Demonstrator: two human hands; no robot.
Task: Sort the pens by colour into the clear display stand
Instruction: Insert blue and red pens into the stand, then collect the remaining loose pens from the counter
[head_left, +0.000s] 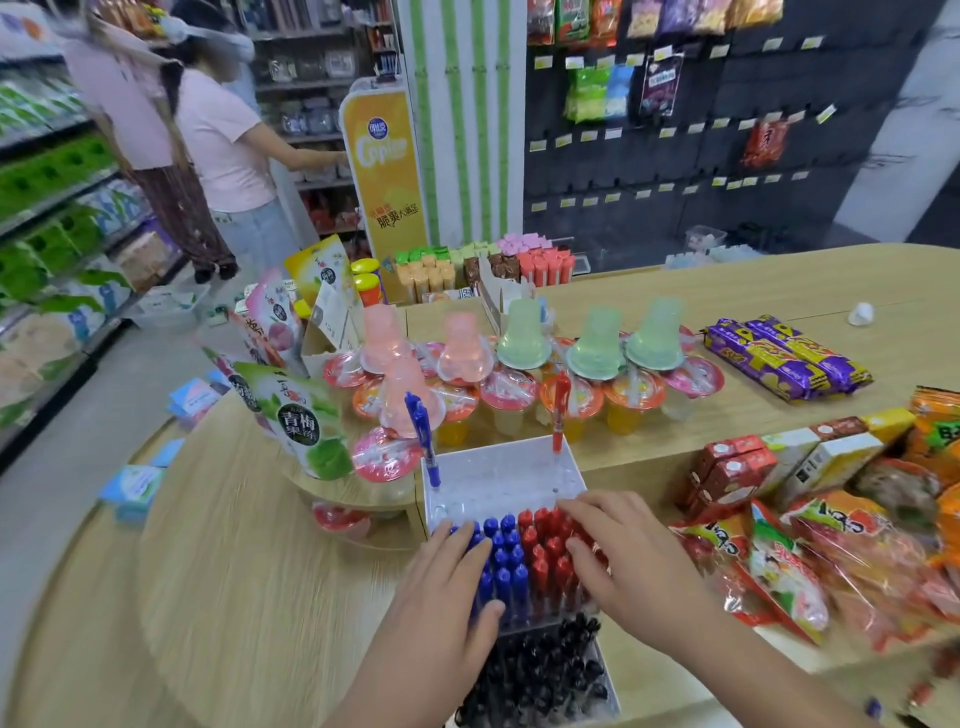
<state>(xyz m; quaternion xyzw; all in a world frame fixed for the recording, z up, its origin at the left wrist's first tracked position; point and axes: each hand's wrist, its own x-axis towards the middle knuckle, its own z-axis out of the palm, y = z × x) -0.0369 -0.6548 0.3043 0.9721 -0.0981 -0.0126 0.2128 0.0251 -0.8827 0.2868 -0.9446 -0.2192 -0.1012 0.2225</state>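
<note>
Table, lower frame, carrying the clear display stand at centre. Pens upright: blue pens under my left grip, red pens under my right grip. Both grips released, resting flat, grasping nothing. Vacant holes lie just beyond both grips, up-frame.

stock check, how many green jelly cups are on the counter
3 green jelly cups, in a row atop the sealed cups behind the display stand: left, middle, and right nearest the purple snack packs. More may be hidden.
</note>
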